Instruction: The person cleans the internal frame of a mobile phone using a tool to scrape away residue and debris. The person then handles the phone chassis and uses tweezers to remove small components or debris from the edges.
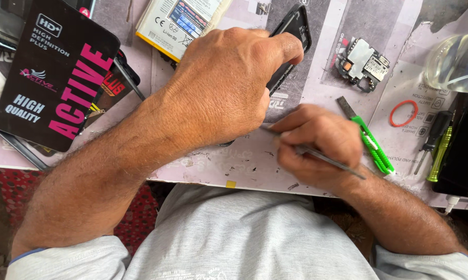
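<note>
My left hand (223, 88) is closed over a black phone body (295, 32) that lies on the worktable, with only the phone's far end showing past my thumb. My right hand (317, 145) holds thin metal tweezers (327, 158), with the tip pointing left toward the phone's near edge, under my left hand. The rest of the phone is hidden by my left hand.
A small circuit board (362, 63), a green utility knife (371, 145), a red rubber band (403, 113), a yellow-green screwdriver (440, 153) and a clear bottle (454, 62) lie right. A phone battery (179, 23) and a black-and-pink package (52, 72) lie at the left.
</note>
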